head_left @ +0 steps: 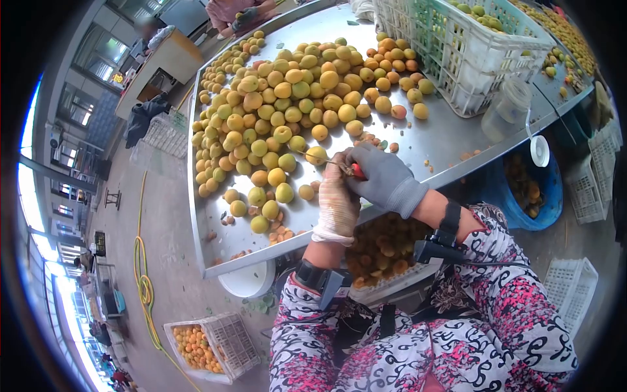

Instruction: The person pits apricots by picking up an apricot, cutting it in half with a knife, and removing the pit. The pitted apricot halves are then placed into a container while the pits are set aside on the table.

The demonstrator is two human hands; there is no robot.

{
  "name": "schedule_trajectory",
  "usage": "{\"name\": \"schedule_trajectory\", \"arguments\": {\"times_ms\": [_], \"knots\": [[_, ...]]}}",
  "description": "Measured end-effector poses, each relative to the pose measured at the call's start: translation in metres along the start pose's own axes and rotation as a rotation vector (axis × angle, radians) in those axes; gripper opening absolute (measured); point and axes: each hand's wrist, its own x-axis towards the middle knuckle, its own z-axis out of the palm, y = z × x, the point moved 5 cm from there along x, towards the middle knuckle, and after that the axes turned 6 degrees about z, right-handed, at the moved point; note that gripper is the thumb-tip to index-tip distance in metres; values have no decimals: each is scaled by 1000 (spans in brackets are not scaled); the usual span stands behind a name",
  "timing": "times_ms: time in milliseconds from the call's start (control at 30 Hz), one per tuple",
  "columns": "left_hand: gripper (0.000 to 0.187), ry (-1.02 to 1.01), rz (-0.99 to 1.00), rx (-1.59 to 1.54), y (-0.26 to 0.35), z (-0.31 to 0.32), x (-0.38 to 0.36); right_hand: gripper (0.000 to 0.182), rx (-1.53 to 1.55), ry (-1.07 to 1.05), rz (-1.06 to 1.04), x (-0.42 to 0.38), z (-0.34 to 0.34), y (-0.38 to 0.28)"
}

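My left hand (337, 206), in a stained white glove, is closed at the table's front edge, its fingertips pinched on something small that I cannot make out. Against it, my right hand (386, 179), in a grey glove, grips a tool with a red handle (357, 171). A thin shaft (332, 161) extends left from the hands, close to a yellow fruit (316, 155). Many yellow-orange fruits (287, 91) are heaped on the metal table (450, 144) beyond my hands. Small brown pieces (371, 140) lie just past my fingers.
A plastic crate (457, 59) and a clear jar (506, 111) stand on the right. Below are a container of fruit pieces (385, 251), a blue-lined bin (545, 196), a white bucket (247, 279) and a fruit crate (228, 343). A person (228, 10) works across the table.
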Motion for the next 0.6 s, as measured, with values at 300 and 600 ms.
{"name": "schedule_trajectory", "arguments": {"times_ms": [300,600], "knots": [[29,212,-102,140,10,-21,-7,30,823,-168,178,2,-6,8],[29,-648,-102,1176,13,5,-55,47,438,144,129,26,-19,37]]}}
